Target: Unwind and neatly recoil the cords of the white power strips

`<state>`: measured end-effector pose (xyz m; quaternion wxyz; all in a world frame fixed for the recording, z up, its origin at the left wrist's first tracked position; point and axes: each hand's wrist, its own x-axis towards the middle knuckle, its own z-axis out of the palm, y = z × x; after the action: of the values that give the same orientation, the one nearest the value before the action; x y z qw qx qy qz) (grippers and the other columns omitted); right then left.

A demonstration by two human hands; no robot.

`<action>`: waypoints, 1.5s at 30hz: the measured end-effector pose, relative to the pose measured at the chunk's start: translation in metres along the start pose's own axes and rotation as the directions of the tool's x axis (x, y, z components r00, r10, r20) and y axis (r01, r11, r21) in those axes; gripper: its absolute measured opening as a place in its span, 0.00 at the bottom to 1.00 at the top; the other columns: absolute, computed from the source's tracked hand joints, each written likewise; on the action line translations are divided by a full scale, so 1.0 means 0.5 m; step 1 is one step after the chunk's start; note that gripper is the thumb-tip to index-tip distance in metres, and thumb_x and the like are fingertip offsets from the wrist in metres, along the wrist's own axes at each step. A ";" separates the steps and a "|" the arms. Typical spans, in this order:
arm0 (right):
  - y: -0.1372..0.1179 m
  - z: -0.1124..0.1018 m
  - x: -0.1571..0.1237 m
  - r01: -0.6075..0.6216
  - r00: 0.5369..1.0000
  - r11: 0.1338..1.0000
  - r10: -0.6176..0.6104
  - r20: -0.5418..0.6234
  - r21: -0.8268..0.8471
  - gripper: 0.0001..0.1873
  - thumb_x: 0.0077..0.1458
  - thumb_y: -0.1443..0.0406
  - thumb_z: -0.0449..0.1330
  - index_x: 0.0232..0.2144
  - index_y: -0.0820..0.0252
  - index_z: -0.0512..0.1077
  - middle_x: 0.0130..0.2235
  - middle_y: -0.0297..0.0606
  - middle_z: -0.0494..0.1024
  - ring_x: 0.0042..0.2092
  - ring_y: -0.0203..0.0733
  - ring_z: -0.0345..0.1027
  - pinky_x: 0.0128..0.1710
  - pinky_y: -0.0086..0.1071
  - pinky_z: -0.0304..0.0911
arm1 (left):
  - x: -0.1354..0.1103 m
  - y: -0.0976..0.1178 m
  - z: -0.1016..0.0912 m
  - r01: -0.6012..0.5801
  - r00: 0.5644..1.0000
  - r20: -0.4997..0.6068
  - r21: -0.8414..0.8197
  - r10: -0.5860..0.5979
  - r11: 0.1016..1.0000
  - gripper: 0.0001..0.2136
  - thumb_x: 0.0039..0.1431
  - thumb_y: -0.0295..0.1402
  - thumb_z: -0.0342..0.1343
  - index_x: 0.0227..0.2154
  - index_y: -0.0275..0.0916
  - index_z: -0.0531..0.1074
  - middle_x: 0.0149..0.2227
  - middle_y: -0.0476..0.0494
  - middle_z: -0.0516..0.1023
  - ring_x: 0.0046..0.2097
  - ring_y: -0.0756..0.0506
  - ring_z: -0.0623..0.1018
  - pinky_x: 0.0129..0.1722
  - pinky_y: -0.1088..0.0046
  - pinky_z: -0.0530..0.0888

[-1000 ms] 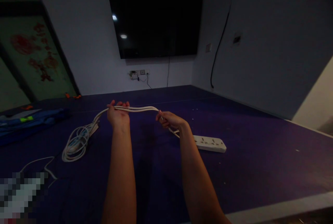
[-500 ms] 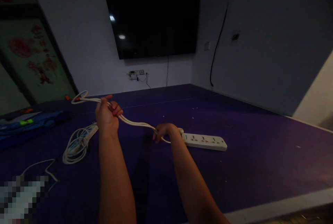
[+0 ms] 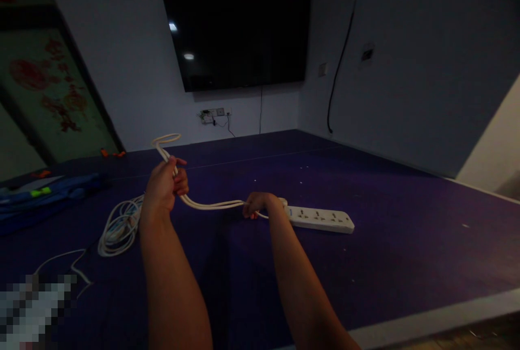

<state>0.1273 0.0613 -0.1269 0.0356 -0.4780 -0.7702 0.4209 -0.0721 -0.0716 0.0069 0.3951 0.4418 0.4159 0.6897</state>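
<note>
White cord (image 3: 211,205) is part-gathered: left hand (image 3: 164,187) holds up a doubled loop, fingers clamped, right hand (image 3: 258,205) grips it beside the power strip (image 3: 320,219), slack sagging between.

We lose the cord (image 3: 211,206) inside the closed left hand (image 3: 164,185). The right hand (image 3: 258,205), closed on the cord, covers where it meets the strip (image 3: 320,219). The near edge cuts off both forearms. A pixelated patch (image 3: 32,309) masks the near left corner, and a thin wire (image 3: 60,257) runs into it. The left edge cuts a blue bundle (image 3: 40,195), too dim to name. The far sockets (image 3: 215,114) are too small to read.
</note>
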 end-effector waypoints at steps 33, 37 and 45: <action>-0.004 -0.054 -0.028 0.366 0.516 0.927 -0.275 -0.811 -0.081 0.27 0.48 0.47 0.57 0.40 0.61 0.76 0.32 0.40 0.76 0.34 0.40 0.68 0.32 0.28 0.58 | 0.035 -0.110 0.072 0.001 0.938 0.158 0.888 -0.308 0.460 0.11 0.33 0.26 0.64 0.11 0.38 0.66 0.08 0.53 0.62 0.11 0.50 0.63 0.13 0.78 0.58; 0.001 -0.050 -0.026 0.487 0.550 0.873 -0.335 -0.765 -0.032 0.27 0.48 0.46 0.56 0.32 0.63 0.78 0.29 0.38 0.76 0.33 0.40 0.68 0.31 0.27 0.58 | 0.043 -0.110 0.077 -0.182 0.929 0.298 0.885 -0.219 0.429 0.06 0.36 0.27 0.64 0.14 0.38 0.71 0.13 0.51 0.67 0.14 0.50 0.66 0.16 0.77 0.59; -0.007 -0.035 -0.031 0.515 0.692 0.831 -0.257 -0.675 0.211 0.33 0.42 0.39 0.53 0.12 0.63 0.65 0.13 0.29 0.59 0.19 0.30 0.52 0.19 0.26 0.47 | 0.064 -0.108 0.068 -0.422 0.906 0.368 0.831 0.211 0.362 0.11 0.45 0.37 0.62 0.30 0.37 0.74 0.24 0.47 0.73 0.27 0.48 0.71 0.28 0.75 0.64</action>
<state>0.1411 0.0595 -0.1080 0.4691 -0.3952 -0.7005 0.3646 -0.0399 -0.0165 -0.0250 -0.0027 0.7204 0.5823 0.3767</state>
